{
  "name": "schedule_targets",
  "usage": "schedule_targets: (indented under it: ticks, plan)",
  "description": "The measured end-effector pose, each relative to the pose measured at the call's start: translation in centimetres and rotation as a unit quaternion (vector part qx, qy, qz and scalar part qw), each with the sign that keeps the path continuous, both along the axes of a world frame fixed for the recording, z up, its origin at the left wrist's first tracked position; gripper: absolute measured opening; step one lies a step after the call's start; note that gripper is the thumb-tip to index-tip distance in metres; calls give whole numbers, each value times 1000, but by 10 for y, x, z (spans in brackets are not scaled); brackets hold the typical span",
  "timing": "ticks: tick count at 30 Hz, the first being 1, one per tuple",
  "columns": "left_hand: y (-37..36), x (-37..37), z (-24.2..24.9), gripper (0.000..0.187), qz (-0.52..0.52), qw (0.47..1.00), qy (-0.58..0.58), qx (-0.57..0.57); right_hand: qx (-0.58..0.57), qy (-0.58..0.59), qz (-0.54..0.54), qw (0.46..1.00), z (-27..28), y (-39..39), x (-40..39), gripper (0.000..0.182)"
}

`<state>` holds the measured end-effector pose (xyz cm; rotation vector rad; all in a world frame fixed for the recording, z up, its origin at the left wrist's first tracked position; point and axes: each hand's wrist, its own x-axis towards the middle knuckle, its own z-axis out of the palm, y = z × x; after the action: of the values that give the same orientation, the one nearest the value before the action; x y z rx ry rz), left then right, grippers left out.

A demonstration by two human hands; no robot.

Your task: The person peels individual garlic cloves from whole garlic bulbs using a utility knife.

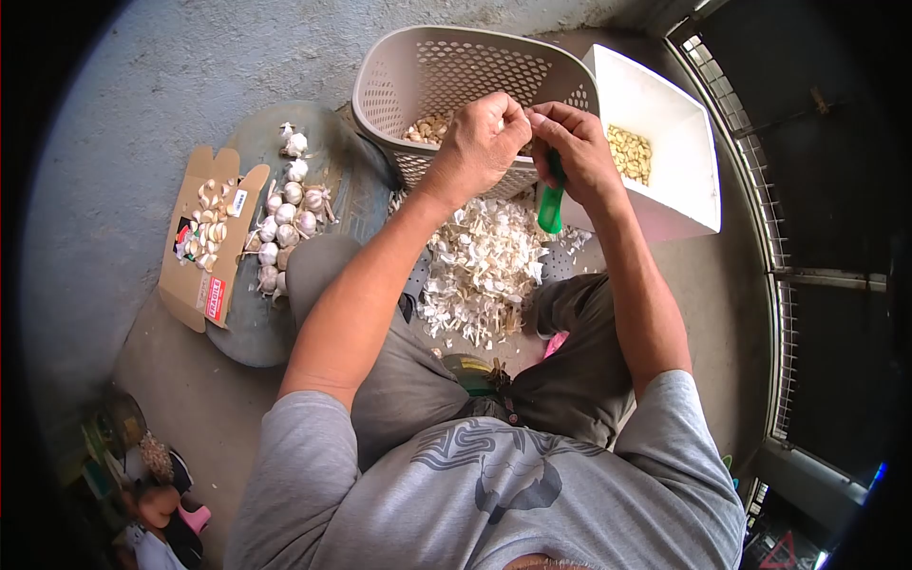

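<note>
Two bare hands meet at the fingertips above the basket [484,68], at twelve o'clock from the seated person. The right hand [577,157] is closed around a green handle [550,209], which points down out of the fist, while its thumb and forefinger reach to the left hand [482,142]. That left hand is closed in a pinch; what it pinches is perhaps a garlic clove, too small for me to make out. Below, garlic cloves [427,128] lie inside the basket. At one o'clock a white box [665,207] holds pale yellow cloves [629,157]. Nearer, at twelve, papery skins [480,271] heap up between the legs. At eleven, whole garlic bulbs [286,215] sit on a round blue-grey surface [359,171], and at ten an open cardboard box [179,275] carries loose cloves [209,233].
</note>
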<state>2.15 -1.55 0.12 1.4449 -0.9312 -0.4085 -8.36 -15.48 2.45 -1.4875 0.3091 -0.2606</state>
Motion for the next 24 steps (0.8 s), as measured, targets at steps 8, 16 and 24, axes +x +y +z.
schedule_targets:
  ticks: [8, 16, 24]
  plan:
    - [-2, -4, 5, 16, 17, 999, 25, -14, -51, 32, -29, 998, 1, -5, -3, 23]
    - [3, 9, 7, 18, 11, 999, 47, 16, -135, 35, -8, 990, 6, -4, -5, 24]
    - [9, 1, 23, 16, 17, 991, 130, 7, -131, 55, -32, 989, 3, -8, -1, 23]
